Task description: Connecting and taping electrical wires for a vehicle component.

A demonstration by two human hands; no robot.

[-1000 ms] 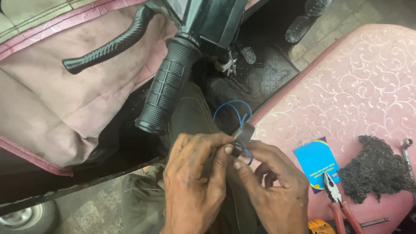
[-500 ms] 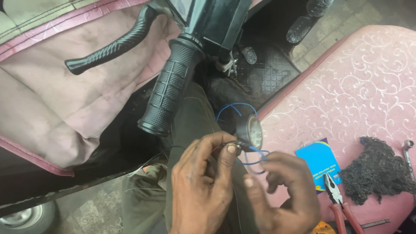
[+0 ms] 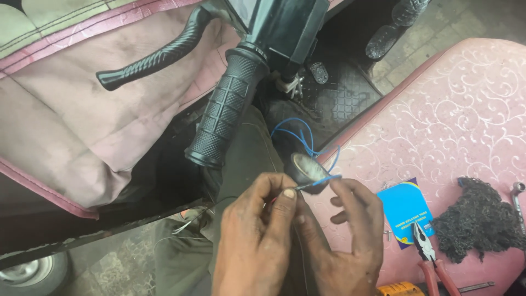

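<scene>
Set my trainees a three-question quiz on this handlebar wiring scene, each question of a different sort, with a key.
1. True or false: the black tape roll is beside the blue wire.
2. Which lies on the pink seat? A red-handled pliers B a hammer C a cup
3. Fill in: the left hand and right hand work just below the black handlebar ____.

Key: 1 true; 2 A; 3 grip

Blue rectangular card packet (image 3: 406,211), yellow edge, on pink seat (image 3: 466,126)
</scene>
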